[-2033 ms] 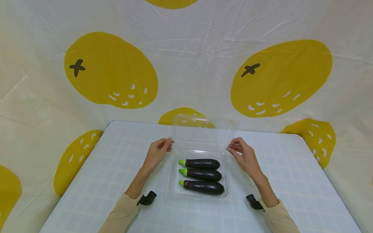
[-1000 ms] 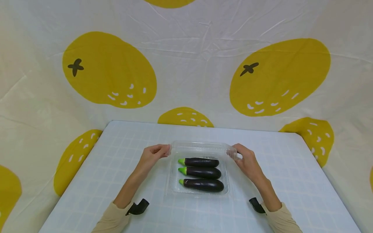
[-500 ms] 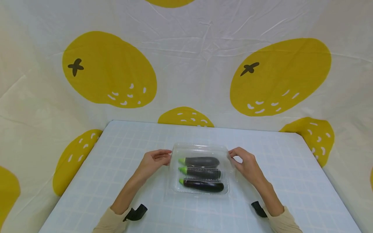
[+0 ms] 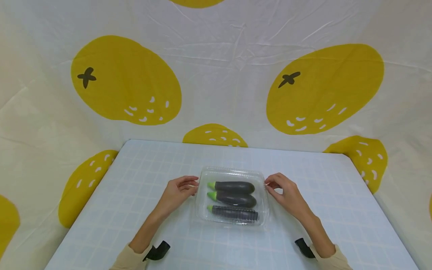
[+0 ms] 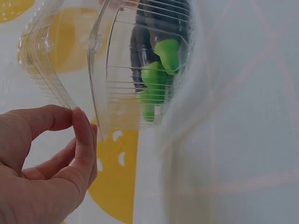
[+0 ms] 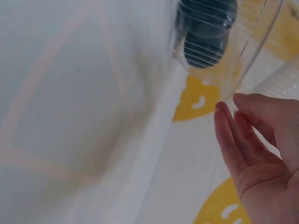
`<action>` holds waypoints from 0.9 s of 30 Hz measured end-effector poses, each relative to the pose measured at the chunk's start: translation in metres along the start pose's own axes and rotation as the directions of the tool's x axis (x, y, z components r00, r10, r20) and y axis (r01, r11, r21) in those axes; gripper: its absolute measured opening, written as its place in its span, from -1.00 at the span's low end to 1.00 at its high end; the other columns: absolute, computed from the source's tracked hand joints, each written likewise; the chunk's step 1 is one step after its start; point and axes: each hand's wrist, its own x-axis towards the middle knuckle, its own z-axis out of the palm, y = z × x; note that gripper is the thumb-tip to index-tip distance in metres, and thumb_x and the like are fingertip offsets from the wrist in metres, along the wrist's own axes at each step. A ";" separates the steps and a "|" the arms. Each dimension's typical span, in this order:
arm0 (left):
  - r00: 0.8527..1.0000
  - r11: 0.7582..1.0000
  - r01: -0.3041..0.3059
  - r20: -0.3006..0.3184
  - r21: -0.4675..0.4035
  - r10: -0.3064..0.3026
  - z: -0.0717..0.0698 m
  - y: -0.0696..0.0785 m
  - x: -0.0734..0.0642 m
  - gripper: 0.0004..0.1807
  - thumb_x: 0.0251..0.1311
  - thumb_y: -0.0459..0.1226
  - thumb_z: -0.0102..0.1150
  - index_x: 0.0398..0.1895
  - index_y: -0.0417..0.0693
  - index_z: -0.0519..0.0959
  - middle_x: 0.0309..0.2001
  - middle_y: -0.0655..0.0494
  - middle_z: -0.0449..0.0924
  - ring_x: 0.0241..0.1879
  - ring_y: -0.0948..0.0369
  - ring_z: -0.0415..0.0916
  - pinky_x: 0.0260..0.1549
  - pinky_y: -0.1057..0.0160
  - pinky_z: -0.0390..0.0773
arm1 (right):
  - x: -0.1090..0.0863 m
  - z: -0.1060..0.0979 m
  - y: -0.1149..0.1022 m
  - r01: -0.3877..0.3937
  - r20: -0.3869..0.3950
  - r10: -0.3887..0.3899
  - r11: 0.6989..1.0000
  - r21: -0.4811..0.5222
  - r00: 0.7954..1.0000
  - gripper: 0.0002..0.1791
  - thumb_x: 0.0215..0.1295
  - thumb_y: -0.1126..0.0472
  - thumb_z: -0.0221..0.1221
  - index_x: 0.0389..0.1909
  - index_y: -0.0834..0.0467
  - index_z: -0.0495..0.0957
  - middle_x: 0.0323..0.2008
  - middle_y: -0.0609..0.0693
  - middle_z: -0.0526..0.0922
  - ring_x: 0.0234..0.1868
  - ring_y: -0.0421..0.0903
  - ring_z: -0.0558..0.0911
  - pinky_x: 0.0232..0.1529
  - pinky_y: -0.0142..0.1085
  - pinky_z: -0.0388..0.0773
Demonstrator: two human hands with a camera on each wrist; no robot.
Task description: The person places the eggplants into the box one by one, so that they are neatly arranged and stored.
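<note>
A clear plastic clamshell container [image 4: 200, 213] holds three dark eggplants with green stem ends, lying side by side: the far one [image 4: 234, 186], the middle one [image 4: 236, 199] and the near one [image 4: 233, 213]. Its hinged lid [image 5: 35, 46] slants over them, and in the left wrist view a gap shows between lid and tray wall [image 5: 114, 79]. At the left side my left hand [image 4: 179, 193] pinches the lid's rim between thumb and forefinger. Opposite, my right hand [image 4: 284, 189] has thumb and fingertips drawn together at the lid's edge, partly hiding it.
Under the container lies a pale blue table [image 4: 145, 161] with a faint grid pattern. Behind it hangs a white cloth [image 4: 222, 93] printed with large yellow fruits. Black wrist cameras sit by each sleeve, the left camera [image 4: 158, 251] and the right camera [image 4: 305, 248].
The lid has swung from standing upright at the back, forward and down over the eggplants. Both hands have come toward the person with it, still at its two sides.
</note>
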 end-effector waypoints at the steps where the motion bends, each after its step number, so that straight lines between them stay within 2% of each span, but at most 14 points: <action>1: 1.000 1.000 -0.007 -0.002 0.004 0.007 0.000 -0.001 -0.001 -0.63 0.29 -0.40 0.34 0.15 -0.28 0.63 -0.10 -0.13 0.71 -0.22 0.05 0.70 -0.15 0.13 0.73 | -0.001 -0.001 -0.001 -0.001 0.008 0.001 1.000 0.001 1.000 -0.65 0.05 0.60 0.43 -0.17 0.24 0.63 -0.22 0.02 0.65 -0.27 -0.14 0.70 -0.18 -0.43 0.69; 7: 0.999 0.999 -0.037 -0.009 0.032 0.037 0.000 -0.005 -0.005 -0.62 0.29 -0.38 0.37 0.16 -0.26 0.62 -0.13 -0.09 0.67 -0.23 0.13 0.69 -0.19 0.28 0.71 | -0.008 -0.002 -0.003 -0.015 0.033 0.015 1.000 -0.002 0.999 -0.68 0.13 0.61 0.36 -0.14 0.25 0.63 -0.18 0.02 0.65 -0.24 -0.08 0.72 -0.20 -0.29 0.74; 15: 1.000 0.998 -0.003 -0.026 0.056 0.005 0.001 -0.010 -0.007 -0.55 0.25 -0.36 0.42 0.20 -0.21 0.58 -0.14 -0.06 0.58 -0.27 0.16 0.66 -0.30 0.35 0.65 | -0.019 -0.006 -0.012 -0.071 0.057 0.071 0.998 -0.003 0.996 -0.73 0.24 0.53 0.33 -0.06 0.28 0.64 -0.14 0.04 0.71 -0.24 -0.14 0.71 -0.21 -0.22 0.74; 22: 1.000 0.996 -0.002 -0.013 0.093 0.004 0.001 -0.012 -0.010 -0.61 0.33 -0.26 0.37 0.15 -0.26 0.61 -0.22 -0.02 0.69 -0.33 0.08 0.68 -0.27 0.19 0.72 | -0.028 -0.011 -0.023 -0.130 0.094 0.128 0.991 0.012 0.987 -0.76 0.34 0.38 0.32 0.01 0.26 0.65 -0.20 -0.10 0.75 -0.24 -0.25 0.69 -0.21 -0.23 0.73; 27: 1.000 0.995 0.009 0.012 0.100 -0.010 0.001 -0.016 -0.014 -0.63 0.38 -0.22 0.32 0.09 -0.32 0.65 -0.16 -0.05 0.74 -0.32 0.17 0.70 -0.28 0.29 0.71 | -0.036 -0.013 -0.028 -0.185 0.133 0.182 0.983 0.009 0.974 -0.68 0.34 0.28 0.37 0.07 0.26 0.63 -0.23 -0.17 0.74 -0.26 -0.28 0.70 -0.18 -0.21 0.73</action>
